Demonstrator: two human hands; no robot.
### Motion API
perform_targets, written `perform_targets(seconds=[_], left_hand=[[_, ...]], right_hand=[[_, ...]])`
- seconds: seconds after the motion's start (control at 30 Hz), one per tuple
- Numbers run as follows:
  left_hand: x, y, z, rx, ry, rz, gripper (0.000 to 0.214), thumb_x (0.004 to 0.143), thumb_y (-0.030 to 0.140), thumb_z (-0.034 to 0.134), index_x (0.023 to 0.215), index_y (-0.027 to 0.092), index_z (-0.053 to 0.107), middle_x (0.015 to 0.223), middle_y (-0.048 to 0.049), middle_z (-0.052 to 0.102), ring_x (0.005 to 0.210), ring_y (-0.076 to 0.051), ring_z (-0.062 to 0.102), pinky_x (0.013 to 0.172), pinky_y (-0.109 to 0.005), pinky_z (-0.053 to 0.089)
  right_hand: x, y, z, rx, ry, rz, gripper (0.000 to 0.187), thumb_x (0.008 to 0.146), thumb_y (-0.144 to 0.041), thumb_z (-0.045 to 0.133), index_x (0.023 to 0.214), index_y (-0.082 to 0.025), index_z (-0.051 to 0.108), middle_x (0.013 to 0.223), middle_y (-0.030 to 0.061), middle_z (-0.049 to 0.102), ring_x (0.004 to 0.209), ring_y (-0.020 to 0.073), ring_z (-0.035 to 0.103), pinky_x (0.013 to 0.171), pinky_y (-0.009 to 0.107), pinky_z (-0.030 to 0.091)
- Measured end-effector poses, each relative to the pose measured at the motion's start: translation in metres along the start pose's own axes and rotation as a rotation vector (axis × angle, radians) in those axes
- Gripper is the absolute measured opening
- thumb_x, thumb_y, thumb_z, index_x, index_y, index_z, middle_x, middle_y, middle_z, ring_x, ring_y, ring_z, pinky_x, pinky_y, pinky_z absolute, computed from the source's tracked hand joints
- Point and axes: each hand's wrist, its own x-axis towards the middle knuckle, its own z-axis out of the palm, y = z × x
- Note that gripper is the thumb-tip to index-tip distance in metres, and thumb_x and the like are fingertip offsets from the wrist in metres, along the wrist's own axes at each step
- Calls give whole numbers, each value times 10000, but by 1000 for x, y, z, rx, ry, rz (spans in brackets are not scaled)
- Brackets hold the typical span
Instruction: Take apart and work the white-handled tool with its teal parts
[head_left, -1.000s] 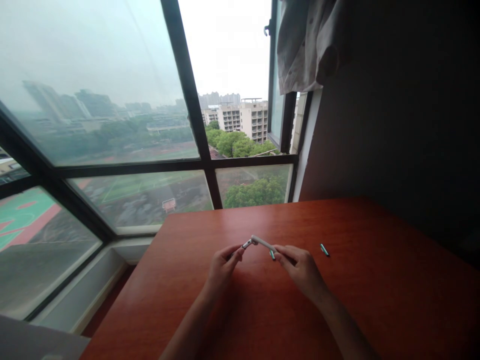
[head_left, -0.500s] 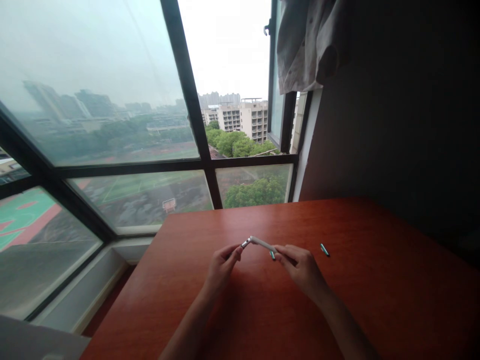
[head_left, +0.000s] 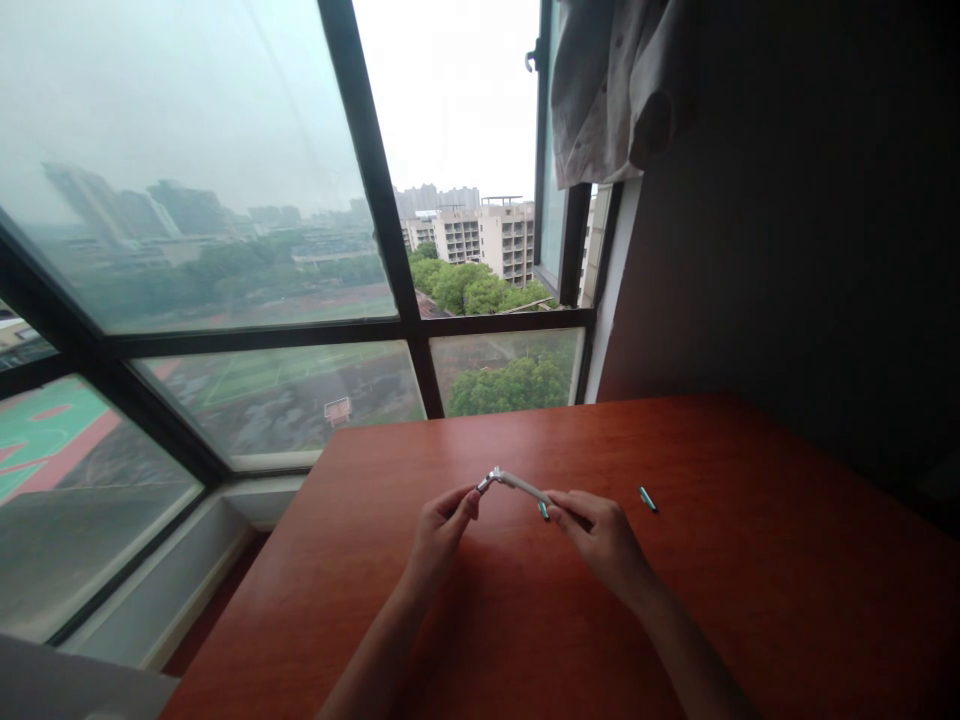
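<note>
My left hand point(head_left: 442, 530) pinches a small shiny silver metal piece point(head_left: 487, 480) between thumb and fingers. In my right hand point(head_left: 596, 530) is one end of a thin whitish-grey stick point(head_left: 525, 487), also held in a pinch. The far ends of the two meet at an angle above the table, like a shallow peak; whether they are joined or only touching I cannot tell. Just below the stick, by my right fingertips, a small teal piece point(head_left: 544, 511) is partly hidden. To the right of that hand lies a small teal and dark piece point(head_left: 649, 499) on the tabletop.
Both hands are over a reddish-brown wooden table point(head_left: 360, 600). Behind it stand dark-framed windows point(head_left: 262, 340), with one pane swung open. A grey cloth garment point(head_left: 607, 100) hangs at the upper right, beside a dark wall point(head_left: 772, 250).
My left hand and the silver piece have shifted slightly left. The silver piece's upper end now looks more uneven and forked. My right hand has hardly moved.
</note>
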Motion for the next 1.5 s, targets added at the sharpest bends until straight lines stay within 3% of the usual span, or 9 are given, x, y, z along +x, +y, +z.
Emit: perform_targets(seconds=[0.27,0.67,1.03,1.5], left_hand=[[-1,-5,2,-8,-45,-8,413,780,515,624,696,114,676,610,10,438,603,-123,368,547,-226,289],[-1,-4,3,20,-14,14,403,783,491,630,835,104,728,603,15,447,597,-130,376,558,-235,293],[-1,1,2,-4,16,1,391,772,490,642,797,109,726,614,8,447,615,-135,385,564,-236,304],[-5,2,6,-124,-119,-47,383,784,471,653,854,100,718,647,10,396,597,-108,318,527,-227,251]], right_hand=[[-1,5,0,-17,-3,-40,229,912,-299,528,988,-190,715,813,60,705,719,186,642,657,258,485],[-1,7,-1,-43,-21,-40,219,918,-285,520,996,-195,704,807,54,690,729,185,630,659,262,462],[-1,6,-2,-19,-27,-44,223,916,-295,524,987,-194,709,809,54,693,722,180,632,653,257,457],[1,3,-1,29,50,7,222,904,-286,535,981,-182,716,863,72,731,787,211,674,704,270,500]])
